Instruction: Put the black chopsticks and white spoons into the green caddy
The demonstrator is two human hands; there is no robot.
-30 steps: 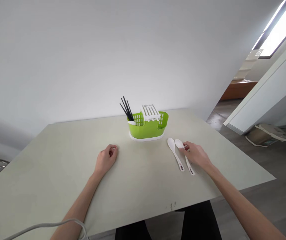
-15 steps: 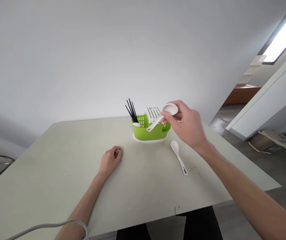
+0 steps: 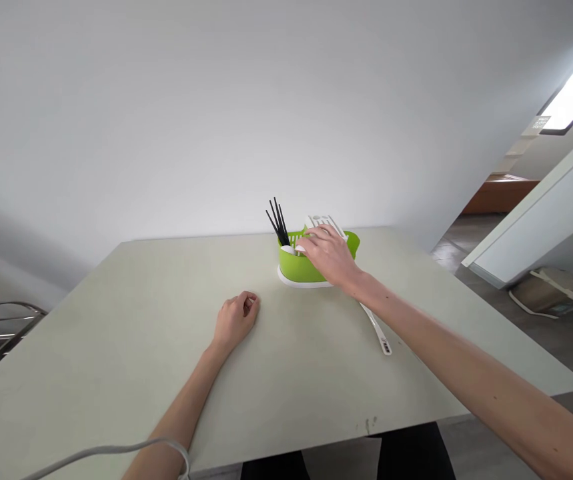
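My right hand (image 3: pixel 330 253) is over the left compartment of a green utensil caddy (image 3: pixel 299 268), its fingers closed on a white spoon (image 3: pixel 301 249). Only a small part of that spoon shows at the fingertips. Beside it, another white spoon (image 3: pixel 289 250) stands in the caddy, along with several black chopsticks (image 3: pixel 280 223) leaning left. A white slotted insert (image 3: pixel 320 221) sits in the caddy's middle, partly behind my hand. One more white spoon (image 3: pixel 377 330) lies on the table, its bowl hidden under my right forearm. My left hand (image 3: pixel 236 322) rests on the table with curled fingers, holding nothing visible.
The pale table (image 3: pixel 166 300) stands against a white wall (image 3: pixel 216 120). A grey cable (image 3: pixel 111 448) crosses my left forearm. A metal rack (image 3: pixel 1 337) is at the left, and a bin-like container (image 3: pixel 551 293) sits on the floor at the right.
My right hand has moved left and down with the spoon, from above the caddy's right side into its left compartment. The left hand stays on the table. The view has shifted slightly.
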